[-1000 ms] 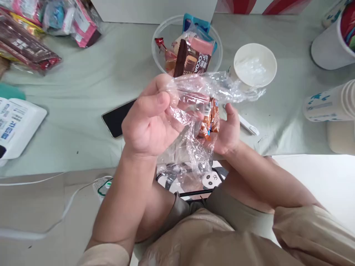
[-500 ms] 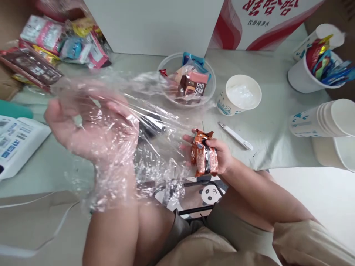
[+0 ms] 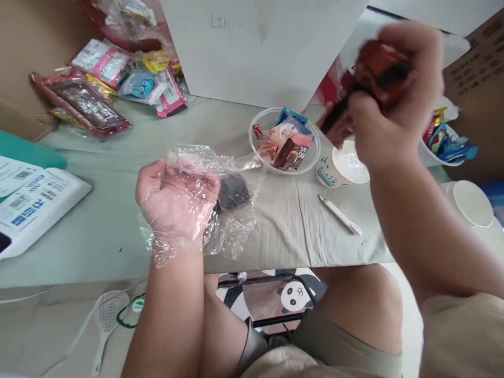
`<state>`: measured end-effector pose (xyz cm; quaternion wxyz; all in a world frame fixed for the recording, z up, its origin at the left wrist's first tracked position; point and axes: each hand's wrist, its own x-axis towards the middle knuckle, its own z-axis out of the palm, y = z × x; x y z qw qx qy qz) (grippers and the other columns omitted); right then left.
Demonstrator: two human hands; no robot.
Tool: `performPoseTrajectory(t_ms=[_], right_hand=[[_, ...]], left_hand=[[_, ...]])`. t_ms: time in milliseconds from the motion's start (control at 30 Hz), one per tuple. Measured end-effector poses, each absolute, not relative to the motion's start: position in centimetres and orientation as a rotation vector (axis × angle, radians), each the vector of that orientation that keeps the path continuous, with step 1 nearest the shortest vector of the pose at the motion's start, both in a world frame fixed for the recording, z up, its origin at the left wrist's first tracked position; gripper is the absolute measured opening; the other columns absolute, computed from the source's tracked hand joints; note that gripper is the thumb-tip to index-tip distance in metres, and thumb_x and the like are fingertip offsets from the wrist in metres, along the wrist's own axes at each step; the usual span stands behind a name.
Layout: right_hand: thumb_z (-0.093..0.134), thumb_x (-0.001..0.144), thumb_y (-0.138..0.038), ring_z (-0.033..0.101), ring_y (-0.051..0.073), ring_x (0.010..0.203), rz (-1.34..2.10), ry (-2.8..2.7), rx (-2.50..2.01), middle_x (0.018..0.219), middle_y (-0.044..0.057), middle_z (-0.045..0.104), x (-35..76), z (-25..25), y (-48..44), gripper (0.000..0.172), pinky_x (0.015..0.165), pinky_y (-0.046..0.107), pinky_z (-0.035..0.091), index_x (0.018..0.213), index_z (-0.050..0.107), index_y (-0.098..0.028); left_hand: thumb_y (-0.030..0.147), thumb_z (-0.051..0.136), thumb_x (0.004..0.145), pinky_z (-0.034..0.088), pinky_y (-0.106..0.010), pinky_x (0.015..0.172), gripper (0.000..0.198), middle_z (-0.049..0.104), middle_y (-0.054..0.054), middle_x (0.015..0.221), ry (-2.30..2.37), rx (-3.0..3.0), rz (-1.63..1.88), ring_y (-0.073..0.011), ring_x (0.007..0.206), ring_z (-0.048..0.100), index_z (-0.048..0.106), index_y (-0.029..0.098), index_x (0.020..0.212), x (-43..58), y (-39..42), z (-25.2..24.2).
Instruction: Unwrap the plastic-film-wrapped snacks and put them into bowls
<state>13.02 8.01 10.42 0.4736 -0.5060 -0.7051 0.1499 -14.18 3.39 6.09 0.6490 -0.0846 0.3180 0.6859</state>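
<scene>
- Left hand [image 3: 177,202]: held low over the near part of the table, back of the hand upward, fingers curled in to a loose fist. A clear plastic film [image 3: 232,231] is draped over the knuckles and wrist and is bunched in the curled fingers; its loose end spreads to the right and lies on the table.
- Right hand [image 3: 394,105]: raised high at the right, well apart from the left hand and above the table's far side. The fingers are closed around an orange-brown snack packet [image 3: 374,65], which is motion-blurred; its print cannot be read.
- Dark phone [image 3: 234,191]: flat on the table, just beside the left hand, seen through the film that covers it.
- Clear bowl [image 3: 252,139]: behind the phone, holding several wrapped snacks.
- Paper cup [image 3: 342,165]: just right of the bowl, upright, partly hidden by the right forearm.
- White slim tool [image 3: 340,215]: lying flat, nearer the table edge than the cup.
- Table [image 3: 118,157]: covered in pale green cloth.
- Pile of snack packets [image 3: 106,89]: at the far left corner.
- Cup of wrappers [image 3: 444,142]: at the far right, behind the raised arm.
</scene>
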Motion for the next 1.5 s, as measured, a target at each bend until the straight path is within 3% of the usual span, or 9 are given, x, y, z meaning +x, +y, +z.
performPoseTrajectory(t_ms=[67,333,667,900,1067,1133,1200,1300,1500], right_hand=[[0.057,0.071,-0.008,0.062,0.025,0.128,0.012,-1.964,-1.119,0.130,0.013,0.067,12.2,10.7,11.9,0.059,0.119,0.044,0.047,0.129,0.065,-0.011],[0.040,0.106,-0.043,0.063,0.032,0.131,0.649,-2.483,-1.651,0.140,0.011,0.070,11.3,10.5,14.8,0.047,0.120,0.056,0.043,0.136,0.070,-0.022],[0.083,0.079,-0.017,0.065,0.018,0.103,0.426,-2.654,-1.880,0.137,0.004,0.059,10.8,10.7,18.2,0.037,0.106,0.041,0.053,0.115,0.076,-0.021],[0.072,0.090,-0.033,0.060,0.026,0.133,0.649,-2.060,-0.979,0.125,0.006,0.067,12.7,10.3,7.7,0.026,0.125,0.046,0.043,0.115,0.068,-0.027],[0.093,0.075,-0.048,0.035,0.030,0.163,1.059,-1.847,-0.917,0.168,0.003,0.047,10.0,5.4,-3.0,0.087,0.139,0.052,0.022,0.152,0.053,-0.037],[0.089,0.081,-0.041,0.057,0.029,0.148,1.052,-1.796,-1.053,0.145,0.005,0.069,8.5,4.3,-5.2,0.055,0.138,0.054,0.025,0.131,0.070,-0.034],[0.078,0.092,-0.042,0.079,0.024,0.097,1.045,-1.672,-1.170,0.091,0.003,0.081,7.9,3.9,-6.5,0.013,0.126,0.055,0.045,0.096,0.078,-0.029],[0.069,0.096,-0.060,0.051,0.014,0.038,1.116,-1.368,-1.305,0.042,-0.005,0.052,9.2,3.5,-7.8,0.040,0.072,0.042,0.065,0.075,0.073,-0.026],[0.070,0.094,-0.064,0.030,0.007,0.029,1.299,-1.110,-1.436,0.037,-0.009,0.040,15.0,0.8,-8.9,0.044,0.038,0.024,0.037,0.082,0.074,-0.022]], left_hand=[[0.019,0.057,0.078,0.052,-0.022,0.049,0.018,0.063,0.004,0.054,0.719,-0.197,1.538,-0.0077,0.046,0.062,0.054,0.019,0.060,-14.1,3.4,6.1],[0.021,0.052,0.081,0.049,-0.020,0.045,0.022,0.059,0.004,0.054,0.708,-0.155,1.512,-0.0075,0.044,0.060,0.049,0.020,0.060,-14.3,3.4,6.1],[0.023,0.060,0.080,0.068,-0.042,0.058,0.021,0.063,0.004,0.059,0.699,-0.003,1.456,-0.0153,0.053,0.067,0.050,0.019,0.061,-14.3,2.9,5.6],[0.025,0.062,0.081,0.066,-0.057,0.050,0.025,0.069,-0.003,0.073,0.355,0.185,1.053,-0.0253,0.067,0.075,0.045,0.019,0.064,-15.8,2.1,4.6],[0.030,0.068,0.084,0.065,-0.056,0.050,0.029,0.071,-0.007,0.081,0.214,0.279,0.860,-0.0284,0.071,0.077,0.046,0.020,0.068,-15.7,1.0,4.4],[0.030,0.065,0.087,0.065,-0.056,0.051,0.026,0.071,-0.007,0.082,0.250,0.299,0.794,-0.0295,0.073,0.078,0.047,0.020,0.070,-14.9,0.7,4.5],[0.030,0.058,0.090,0.065,-0.054,0.051,0.023,0.071,-0.007,0.080,0.376,0.325,0.760,-0.0306,0.071,0.079,0.048,0.020,0.071,-14.1,0.7,4.7],[0.030,0.055,0.091,0.060,-0.036,0.043,0.026,0.070,-0.008,0.077,0.679,0.383,0.777,-0.0277,0.060,0.077,0.047,0.020,0.068,-13.0,1.2,4.8],[0.024,0.063,0.084,0.032,-0.016,0.029,0.033,0.063,-0.009,0.054,0.950,0.757,0.829,-0.0116,0.030,0.053,0.059,0.017,0.052,-13.2,2.4,2.8]])
